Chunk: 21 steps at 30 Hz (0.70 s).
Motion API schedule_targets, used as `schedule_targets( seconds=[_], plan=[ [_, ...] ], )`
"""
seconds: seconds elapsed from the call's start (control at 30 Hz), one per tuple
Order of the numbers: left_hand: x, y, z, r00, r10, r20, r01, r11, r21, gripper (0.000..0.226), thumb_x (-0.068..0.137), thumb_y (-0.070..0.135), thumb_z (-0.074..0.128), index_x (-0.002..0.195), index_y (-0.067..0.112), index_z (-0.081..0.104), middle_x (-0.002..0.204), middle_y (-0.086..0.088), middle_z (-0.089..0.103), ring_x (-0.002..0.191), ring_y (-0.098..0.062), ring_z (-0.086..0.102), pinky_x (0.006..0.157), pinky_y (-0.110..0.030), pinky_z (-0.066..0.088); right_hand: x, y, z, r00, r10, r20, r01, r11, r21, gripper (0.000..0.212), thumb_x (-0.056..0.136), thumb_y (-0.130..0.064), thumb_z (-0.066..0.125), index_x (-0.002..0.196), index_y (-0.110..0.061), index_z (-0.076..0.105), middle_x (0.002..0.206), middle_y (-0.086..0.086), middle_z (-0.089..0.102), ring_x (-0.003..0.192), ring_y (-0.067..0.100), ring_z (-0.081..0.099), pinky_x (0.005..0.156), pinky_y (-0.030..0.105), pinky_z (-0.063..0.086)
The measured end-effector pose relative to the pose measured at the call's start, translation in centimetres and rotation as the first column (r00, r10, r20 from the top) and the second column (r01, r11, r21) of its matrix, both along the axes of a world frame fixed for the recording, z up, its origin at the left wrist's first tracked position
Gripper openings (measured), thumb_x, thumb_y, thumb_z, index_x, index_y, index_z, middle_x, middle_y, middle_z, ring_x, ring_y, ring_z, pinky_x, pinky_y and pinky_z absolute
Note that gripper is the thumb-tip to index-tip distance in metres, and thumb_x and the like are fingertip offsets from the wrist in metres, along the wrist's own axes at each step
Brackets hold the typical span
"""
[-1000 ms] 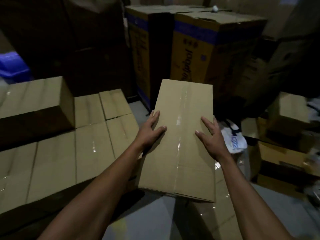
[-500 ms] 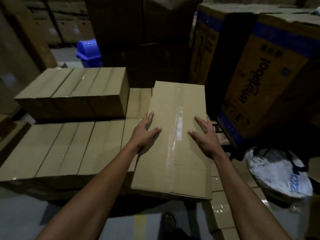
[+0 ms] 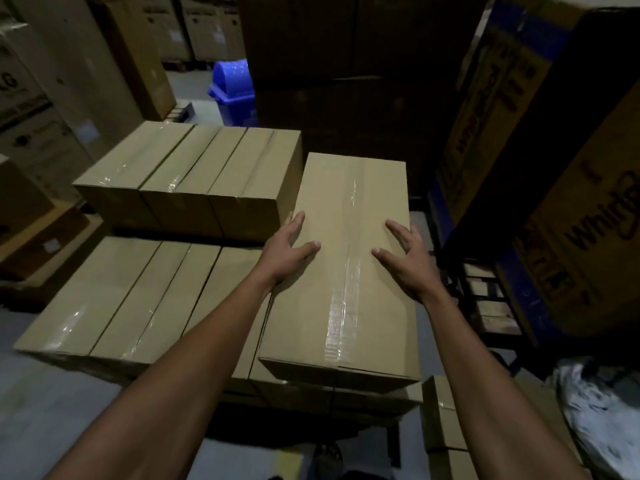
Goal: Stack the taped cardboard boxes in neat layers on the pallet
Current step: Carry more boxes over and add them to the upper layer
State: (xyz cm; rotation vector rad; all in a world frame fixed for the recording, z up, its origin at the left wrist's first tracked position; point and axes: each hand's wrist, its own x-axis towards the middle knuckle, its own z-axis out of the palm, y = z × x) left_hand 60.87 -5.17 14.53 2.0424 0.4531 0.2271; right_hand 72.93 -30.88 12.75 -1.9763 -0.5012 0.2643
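A: Box status?
B: Taped box (image 3: 341, 271) now over the lower layer (image 3: 138, 299), right of the upper row (image 3: 194, 174). Left hand (image 3: 285, 252) and right hand (image 3: 407, 261) still grip its sides, thumbs on top.

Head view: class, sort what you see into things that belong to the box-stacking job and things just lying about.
Job: held box, left hand, right hand, upper boxes, lower boxes.

Lying about: blue bin, Whirlpool carton, white bag.
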Motion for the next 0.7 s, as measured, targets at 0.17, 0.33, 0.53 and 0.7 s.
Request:
schedule_targets(
  seconds=[0.17, 0.33, 0.53, 0.7],
  plan=[
    [5.3, 2.8, 0.0, 0.999, 0.021, -0.032, -0.021, 1.000, -0.003, 0.081, 0.093, 0.042, 0.074, 0.162, 0.038, 0.031, 0.172, 0.009, 0.015, 0.157, -0.020, 0.020, 0.124, -0.045, 0.021, 5.5, 2.9, -0.1, 1.000, -0.004, -0.016, 0.004, 1.000, -0.012, 0.071, 0.087, -0.040, 0.081, 0.150, -0.041, 0.049, 0.170, -0.005, 0.012, 0.152, 0.021, 0.026, 0.113, 0.035, 0.029],
    [9.7, 5.0, -0.4, 0.999, 0.006, -0.034, -0.007, 0.999, -0.034, 0.082, 0.092, 0.044, 0.074, 0.161, 0.038, 0.031, 0.172, 0.012, 0.015, 0.156, -0.016, 0.021, 0.125, -0.044, 0.023, 9.5, 4.8, -0.2, 0.999, -0.041, -0.022, 0.041, 0.999, 0.007, 0.068, 0.086, -0.039, 0.083, 0.147, -0.039, 0.053, 0.161, -0.006, 0.018, 0.144, 0.017, 0.032, 0.111, 0.031, 0.031],
    [13.8, 7.7, -0.9, 0.999, -0.015, -0.032, 0.013, 0.998, -0.065, 0.081, 0.092, 0.044, 0.073, 0.161, 0.039, 0.032, 0.172, 0.013, 0.015, 0.156, -0.016, 0.023, 0.125, -0.045, 0.025, 12.9, 7.4, -0.3, 0.996, -0.087, -0.016, 0.087, 0.996, -0.014, 0.068, 0.086, -0.037, 0.083, 0.147, -0.036, 0.053, 0.156, -0.004, 0.021, 0.136, 0.012, 0.034, 0.109, 0.028, 0.032],
    [17.3, 10.9, -1.4, 0.999, -0.017, -0.035, 0.014, 0.995, -0.099, 0.079, 0.093, 0.042, 0.073, 0.160, 0.040, 0.033, 0.171, 0.011, 0.017, 0.155, -0.015, 0.026, 0.125, -0.042, 0.026, 16.2, 10.5, -0.1, 0.995, -0.083, -0.049, 0.083, 0.997, -0.001, 0.071, 0.085, -0.037, 0.084, 0.149, -0.036, 0.052, 0.160, -0.009, 0.018, 0.143, 0.016, 0.034, 0.112, 0.033, 0.036]
  ],
)
